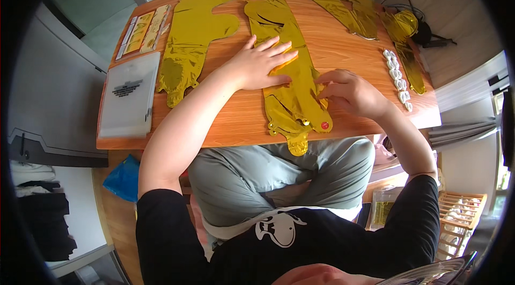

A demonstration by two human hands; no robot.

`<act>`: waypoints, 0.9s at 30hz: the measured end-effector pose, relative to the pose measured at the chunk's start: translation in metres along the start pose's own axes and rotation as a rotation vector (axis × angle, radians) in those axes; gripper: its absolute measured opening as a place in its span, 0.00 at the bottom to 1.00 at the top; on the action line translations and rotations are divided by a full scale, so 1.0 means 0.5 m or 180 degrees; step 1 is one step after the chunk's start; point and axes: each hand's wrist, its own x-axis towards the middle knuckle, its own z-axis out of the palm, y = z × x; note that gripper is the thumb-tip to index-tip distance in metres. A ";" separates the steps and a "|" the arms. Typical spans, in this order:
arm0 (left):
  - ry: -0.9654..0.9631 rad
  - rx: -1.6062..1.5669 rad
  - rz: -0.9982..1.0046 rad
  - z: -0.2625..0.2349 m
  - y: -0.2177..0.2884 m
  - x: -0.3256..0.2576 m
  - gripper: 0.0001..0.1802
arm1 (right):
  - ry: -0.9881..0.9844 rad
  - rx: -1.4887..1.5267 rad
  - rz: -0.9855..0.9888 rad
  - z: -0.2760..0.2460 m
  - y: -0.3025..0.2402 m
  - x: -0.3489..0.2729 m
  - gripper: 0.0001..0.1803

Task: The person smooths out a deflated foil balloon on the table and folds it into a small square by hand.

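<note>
The left hand (263, 62) lies flat with fingers spread, palm pressing down on a gold foil balloon (287, 78) in the middle of the wooden table (230, 118). The balloon's long axis runs from the far side toward the person, its near tip hanging over the table edge. The right hand (348, 92) curls at the balloon's right edge, fingertips pinching the foil.

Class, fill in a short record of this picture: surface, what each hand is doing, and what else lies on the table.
Surface: wooden table
Left hand: pressed flat on the gold foil balloon
Right hand: fingertips pinching the same balloon's right edge
Beside it: second flat gold balloon to the left
Far right: row of small white pieces
Left edge: frosted plastic bag
</note>
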 end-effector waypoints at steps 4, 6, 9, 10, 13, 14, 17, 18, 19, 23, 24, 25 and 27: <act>0.0061 -0.0045 0.0049 0.004 -0.003 -0.003 0.45 | 0.0020 -0.0400 -0.0366 -0.001 -0.030 0.043 0.16; 0.0064 -0.0059 0.0050 0.002 -0.003 -0.001 0.44 | 0.0049 -0.0467 -0.0410 0.009 -0.040 0.063 0.16; 0.0018 -0.0138 0.0018 0.000 -0.001 0.000 0.42 | 0.0025 -0.0532 -0.0473 0.030 -0.043 0.084 0.17; 0.0017 -0.0165 0.0024 0.001 -0.002 0.000 0.42 | 0.0021 -0.0524 -0.0471 0.037 -0.042 0.090 0.17; 0.0045 -0.0169 0.0046 0.005 -0.006 0.000 0.41 | 0.0126 -0.0473 -0.0453 0.054 -0.044 0.104 0.17; 0.0077 -0.0136 0.0063 0.007 -0.008 -0.001 0.41 | 0.0224 -0.0352 -0.0278 0.061 -0.050 0.106 0.16; 0.0143 -0.0035 0.0109 0.009 -0.010 -0.005 0.41 | 0.0436 -0.0048 -0.0006 0.067 -0.062 0.100 0.14; 0.0144 -0.0048 0.0108 0.009 -0.009 -0.005 0.41 | 0.0564 0.0135 0.0086 0.067 -0.063 0.097 0.13; 0.0151 -0.0025 0.0095 0.009 -0.007 -0.004 0.39 | 0.0558 0.0134 0.0093 0.066 -0.058 0.093 0.13; 0.0140 0.0024 0.0054 0.012 -0.006 -0.001 0.33 | 0.0319 -0.0313 0.0029 0.069 -0.045 0.080 0.13; 0.0139 0.0021 0.0055 0.013 -0.006 0.000 0.33 | 0.0293 -0.0408 0.0063 0.072 -0.045 0.078 0.13; 0.0149 0.0037 0.0052 0.015 -0.006 0.000 0.33 | 0.0293 -0.0405 0.0064 0.074 -0.043 0.077 0.13; 0.0156 0.0054 0.0050 0.018 -0.009 0.001 0.32 | 0.0479 -0.0496 -0.0264 0.077 -0.037 0.076 0.12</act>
